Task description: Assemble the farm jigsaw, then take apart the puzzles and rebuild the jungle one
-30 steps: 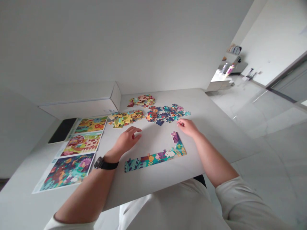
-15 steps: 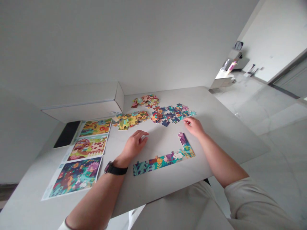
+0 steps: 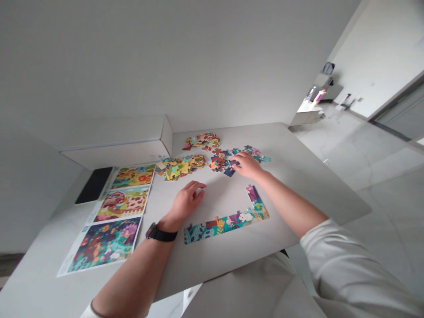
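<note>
covering part of the blue puzzle pile (image 3: 219,164) with the right hand (image 3: 247,166)
whether it grips anything, i cannot tell; the left hand (image 3: 186,202), curled to a narrow gap, is between the yellow pile (image 3: 181,167) and the joined pieces (image 3: 228,222).

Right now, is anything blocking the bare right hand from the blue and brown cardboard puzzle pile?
Nothing visible. The right hand is at the puzzle pile; the bare left hand is farther left.
</note>
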Tool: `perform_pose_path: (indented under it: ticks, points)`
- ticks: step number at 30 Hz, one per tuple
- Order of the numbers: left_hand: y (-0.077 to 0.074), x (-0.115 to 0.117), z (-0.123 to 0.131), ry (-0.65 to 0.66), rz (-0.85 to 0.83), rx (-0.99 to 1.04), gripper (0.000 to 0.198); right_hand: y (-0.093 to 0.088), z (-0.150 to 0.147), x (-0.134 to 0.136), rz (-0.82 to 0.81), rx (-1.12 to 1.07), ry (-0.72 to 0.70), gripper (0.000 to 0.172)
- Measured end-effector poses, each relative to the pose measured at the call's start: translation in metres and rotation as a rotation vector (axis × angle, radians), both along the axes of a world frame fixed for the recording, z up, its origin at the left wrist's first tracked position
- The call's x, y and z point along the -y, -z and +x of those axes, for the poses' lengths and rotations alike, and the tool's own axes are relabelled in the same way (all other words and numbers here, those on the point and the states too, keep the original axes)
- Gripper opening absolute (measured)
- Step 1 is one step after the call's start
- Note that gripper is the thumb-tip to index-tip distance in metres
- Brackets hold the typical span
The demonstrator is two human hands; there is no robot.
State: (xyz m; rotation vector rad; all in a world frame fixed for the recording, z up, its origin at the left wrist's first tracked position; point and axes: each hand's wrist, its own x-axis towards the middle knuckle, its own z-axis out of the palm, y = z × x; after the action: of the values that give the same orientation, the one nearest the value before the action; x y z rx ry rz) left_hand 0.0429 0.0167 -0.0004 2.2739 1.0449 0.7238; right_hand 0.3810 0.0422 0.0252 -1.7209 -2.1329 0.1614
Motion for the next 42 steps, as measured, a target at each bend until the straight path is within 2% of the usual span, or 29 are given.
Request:
perform_pose_path:
  ticks: [4, 7, 14, 21, 26, 31, 33, 37, 42]
  points:
    - [0.001, -0.001, -0.001, 0.01, 0.0, 0.028, 0.028, 0.006, -0.047, -0.019, -0.031, 0.095, -0.128, 0.042]
    - [0.006, -0.003, -0.002, 0.009, 0.007, 0.055, 0.027, 0.012, -0.06, -0.019, -0.082, 0.159, -0.146, 0.04]
    - [0.013, -0.006, -0.001, 0.026, 0.022, 0.094, 0.027, 0.017, -0.036, 0.004, -0.117, 0.177, -0.2, 0.033]
    - [0.013, -0.007, -0.001, 0.012, 0.029, 0.09, 0.026, 0.022, -0.011, 0.016, -0.126, 0.229, -0.071, 0.047]
    - [0.016, -0.006, -0.001, 0.012, 0.022, 0.086, 0.025, 0.023, -0.017, 0.024, -0.12, 0.264, -0.002, 0.051]
    - [0.014, -0.006, -0.001, 0.02, 0.021, 0.076, 0.025, 0.028, -0.026, 0.015, -0.098, 0.22, -0.094, 0.055]
    - [0.012, -0.006, -0.002, 0.013, 0.025, 0.071, 0.025, 0.028, -0.015, 0.007, -0.074, 0.188, -0.057, 0.056]
    - [0.009, -0.005, -0.002, 0.012, 0.031, 0.065, 0.025, 0.025, 0.027, -0.006, -0.117, 0.22, 0.209, 0.055]
    - [0.007, -0.004, -0.002, 0.025, 0.03, 0.057, 0.025, 0.024, 0.068, -0.001, -0.203, 0.249, 0.254, 0.053]
